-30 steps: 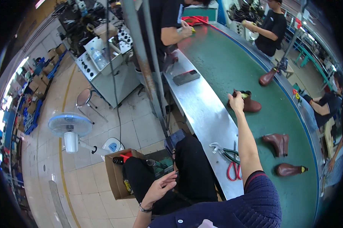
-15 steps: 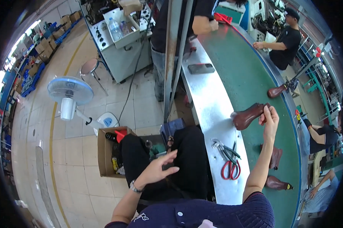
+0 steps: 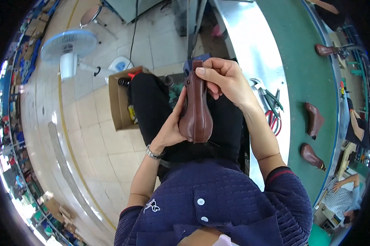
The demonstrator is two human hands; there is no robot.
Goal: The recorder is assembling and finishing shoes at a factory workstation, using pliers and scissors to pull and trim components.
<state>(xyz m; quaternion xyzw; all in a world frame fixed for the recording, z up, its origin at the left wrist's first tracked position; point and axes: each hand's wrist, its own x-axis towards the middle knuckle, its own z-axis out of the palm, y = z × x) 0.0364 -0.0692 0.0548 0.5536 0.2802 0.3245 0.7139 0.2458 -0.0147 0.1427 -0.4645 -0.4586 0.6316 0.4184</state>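
Note:
Above my lap I hold a brown leather boot upper (image 3: pixel 196 119), its seamed strip facing me and its rounded, wider end down. My left hand (image 3: pixel 168 130) cups that lower end from the left, thumb side and fingers along the leather. With thumb and forefinger, my right hand (image 3: pixel 229 82) pinches the narrow top by a short upright tab. Beside my right forearm, pliers with dark handles (image 3: pixel 271 100) and red-handled scissors (image 3: pixel 275 123) lie on the metal ledge (image 3: pixel 262 37); the forearm comes close to them.
On the green conveyor belt (image 3: pixel 293 61) at the right lie more brown boot uppers (image 3: pixel 314 119). A cardboard box (image 3: pixel 118 108) with tools stands left of my knees. Further left are a fan (image 3: pixel 69 47) and a round stool (image 3: pixel 90 15). Other people sit beyond the belt.
My right hand has brought the boot upper from over the belt to above my lap. The left hand, empty before, now holds its lower end. The view has tilted downward.

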